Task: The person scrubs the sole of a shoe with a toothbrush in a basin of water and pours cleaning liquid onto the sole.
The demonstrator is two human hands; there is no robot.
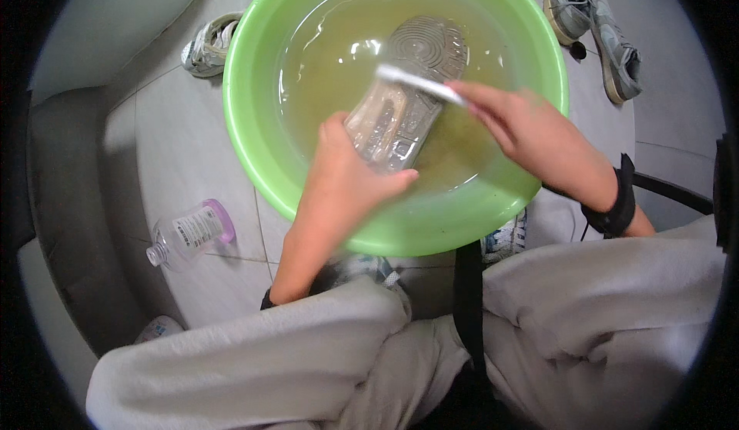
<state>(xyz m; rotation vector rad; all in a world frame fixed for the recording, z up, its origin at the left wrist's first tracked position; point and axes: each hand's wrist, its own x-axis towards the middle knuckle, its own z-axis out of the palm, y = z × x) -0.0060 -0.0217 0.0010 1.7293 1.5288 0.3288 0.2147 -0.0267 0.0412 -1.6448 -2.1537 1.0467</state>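
Note:
A shoe (398,114) lies sole up over yellowish water in a green basin (245,114). My left hand (342,172) grips the shoe by its near end, the thumb across the near edge and the fingers along its left side. Between the fingers of my right hand (512,118) is a white toothbrush (422,83), slightly blurred. Its head is over the middle of the sole, where the bristles seem to meet it. The toe end of the sole, with ring-shaped grooves, points away from me.
On the tiled floor left of the basin lies a clear plastic bottle (188,234) with a pink base. A grey shoe (212,45) stands beyond it, against the basin. Two more grey shoes (570,6) are at the far right. My knees are close to the basin's near rim.

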